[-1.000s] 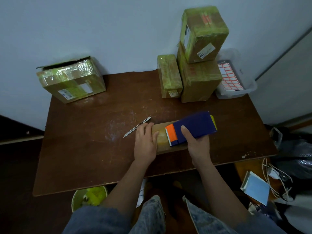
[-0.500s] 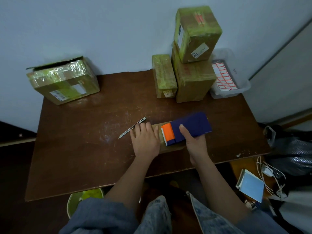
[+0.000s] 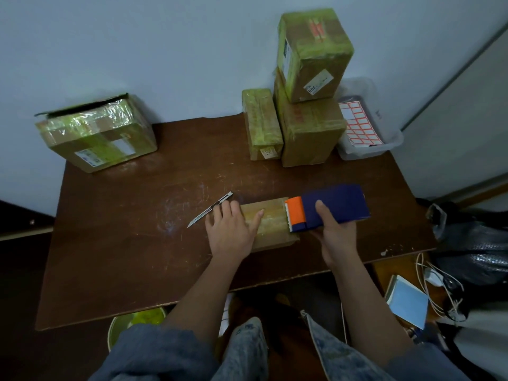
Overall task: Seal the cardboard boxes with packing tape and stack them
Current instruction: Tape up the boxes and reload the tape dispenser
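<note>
A small cardboard box (image 3: 270, 224) lies near the front edge of the brown table (image 3: 143, 243), with tape along its top. The left hand (image 3: 231, 235) rests flat on the box's left end, fingers straight. The right hand (image 3: 334, 235) grips a blue and orange tape dispenser (image 3: 327, 207) over the box's right end. A utility knife (image 3: 210, 209) lies just left of the left hand. Four taped boxes sit at the far edge: one (image 3: 96, 133) far left, a slim one (image 3: 262, 123) beside a stack of two (image 3: 310, 86).
</note>
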A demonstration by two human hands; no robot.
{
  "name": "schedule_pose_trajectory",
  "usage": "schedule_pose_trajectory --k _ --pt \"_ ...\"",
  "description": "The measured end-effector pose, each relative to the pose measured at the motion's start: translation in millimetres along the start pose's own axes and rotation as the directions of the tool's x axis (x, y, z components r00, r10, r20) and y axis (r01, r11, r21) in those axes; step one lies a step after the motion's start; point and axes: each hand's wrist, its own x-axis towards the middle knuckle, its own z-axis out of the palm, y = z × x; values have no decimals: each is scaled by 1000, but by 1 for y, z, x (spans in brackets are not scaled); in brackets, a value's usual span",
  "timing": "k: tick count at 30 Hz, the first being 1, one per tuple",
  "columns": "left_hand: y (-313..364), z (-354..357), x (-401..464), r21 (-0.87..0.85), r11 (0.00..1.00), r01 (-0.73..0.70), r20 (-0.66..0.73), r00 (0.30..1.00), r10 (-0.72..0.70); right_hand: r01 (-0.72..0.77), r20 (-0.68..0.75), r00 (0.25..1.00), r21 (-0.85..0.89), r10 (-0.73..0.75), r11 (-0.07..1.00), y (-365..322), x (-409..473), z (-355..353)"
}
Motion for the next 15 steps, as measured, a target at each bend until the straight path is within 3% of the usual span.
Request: schedule_pose_trajectory --k 3,6,10,15 --pt "5 -2 2 84 996 5 38 999 -8 -18 -6 1000 -5 18 1000 4 4 -3" --pt "16 -2 2 160 982 -103 55 994 95 -38 1 999 21 38 999 4 7 -5" --pt "23 2 1 -3 985 -174 52 983 174 -53 23 998 29 52 998 6 10 -8" --pt "20 1 1 6 981 -192 -16 981 193 -95 27 995 48 93 994 6 15 -9"
